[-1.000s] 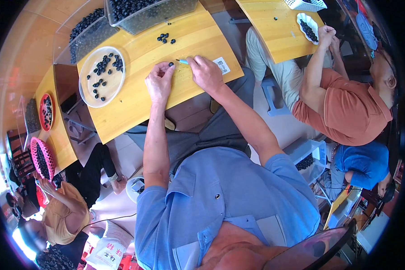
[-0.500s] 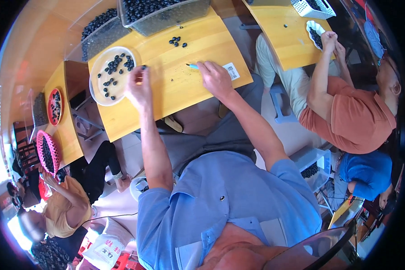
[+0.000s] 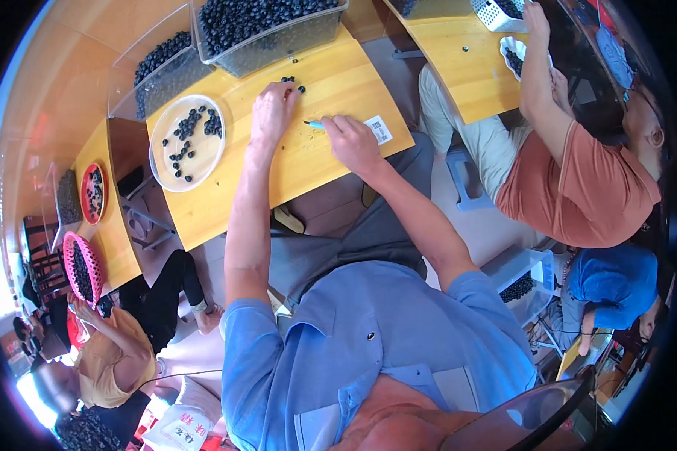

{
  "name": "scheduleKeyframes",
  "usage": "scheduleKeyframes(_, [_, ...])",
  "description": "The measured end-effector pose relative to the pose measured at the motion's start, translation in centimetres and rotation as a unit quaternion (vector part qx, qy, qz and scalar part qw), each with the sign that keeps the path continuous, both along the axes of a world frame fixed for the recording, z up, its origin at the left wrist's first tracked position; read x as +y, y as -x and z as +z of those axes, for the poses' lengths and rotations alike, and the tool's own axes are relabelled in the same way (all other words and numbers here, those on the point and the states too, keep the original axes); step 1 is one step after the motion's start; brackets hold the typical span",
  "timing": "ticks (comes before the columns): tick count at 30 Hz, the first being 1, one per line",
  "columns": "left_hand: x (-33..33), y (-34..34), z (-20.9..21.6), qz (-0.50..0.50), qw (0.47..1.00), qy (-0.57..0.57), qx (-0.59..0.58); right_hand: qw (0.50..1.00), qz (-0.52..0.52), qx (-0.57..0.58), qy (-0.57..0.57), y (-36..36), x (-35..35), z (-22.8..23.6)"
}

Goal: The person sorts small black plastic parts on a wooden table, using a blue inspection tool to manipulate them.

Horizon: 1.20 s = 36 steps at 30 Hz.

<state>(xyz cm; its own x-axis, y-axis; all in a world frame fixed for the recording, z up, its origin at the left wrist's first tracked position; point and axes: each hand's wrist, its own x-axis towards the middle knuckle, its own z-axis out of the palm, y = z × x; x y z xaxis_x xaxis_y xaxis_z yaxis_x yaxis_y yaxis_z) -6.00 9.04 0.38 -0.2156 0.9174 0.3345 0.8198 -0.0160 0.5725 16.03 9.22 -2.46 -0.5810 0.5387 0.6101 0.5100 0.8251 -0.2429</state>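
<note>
My left hand (image 3: 273, 113) reaches over the wooden table, its fingers curled together at a few small dark, berry-like balls (image 3: 302, 89). The fingertips partly hide those balls, and whether one is pinched does not show. In my right hand (image 3: 347, 141), closed fingers grip a small blue-handled tool (image 3: 317, 125) with a dark tip pointing left. Left of my left hand sits a round, pale, shallow bowl (image 3: 155, 143) with loose and clumped dark balls (image 3: 191, 124) in it.
A large clear bin (image 3: 271, 52) heaped with dark balls stands at the table's back, beside another clear bin (image 3: 158, 75). A printed white card (image 3: 378, 129) lies near the right edge. At neighbouring tables sit a person in rust-coloured clothing (image 3: 579, 188) and another in yellow (image 3: 120, 346).
My left hand has moved from the bowl's edge rightward and away to the loose balls. My right hand has shifted slightly nearer and left with the tool. The right-hand neighbour's arm has moved farther away.
</note>
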Motion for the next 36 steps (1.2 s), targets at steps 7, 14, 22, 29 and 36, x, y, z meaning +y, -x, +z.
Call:
scheduleKeyframes(7, [3.3,-0.3,-0.7,0.018,0.99,0.135,0.027,1.0,-0.007,-0.012,0.009,-0.1,-0.1,-0.2])
scheduleKeyframes(14, [3.7,-0.4,0.6,0.027,0.977,0.211,0.009,1.0,0.003,0.004,0.003,-0.2,0.2,0.0])
scheduleKeyframes(22, [1.0,0.7,0.0,0.053,0.986,0.157,-0.024,1.0,0.001,0.0,0.022,-0.1,-0.2,0.0])
scheduleKeyframes(29, [-6.3,-2.3,-0.7,0.134,0.964,0.039,-0.226,1.0,0.007,0.016,0.012,-0.2,0.1,0.0])
scheduleKeyframes(36, [-8.0,-5.4,-1.5,0.169,0.952,0.046,-0.251,0.999,0.033,0.017,0.005,-0.1,-0.2,0.2])
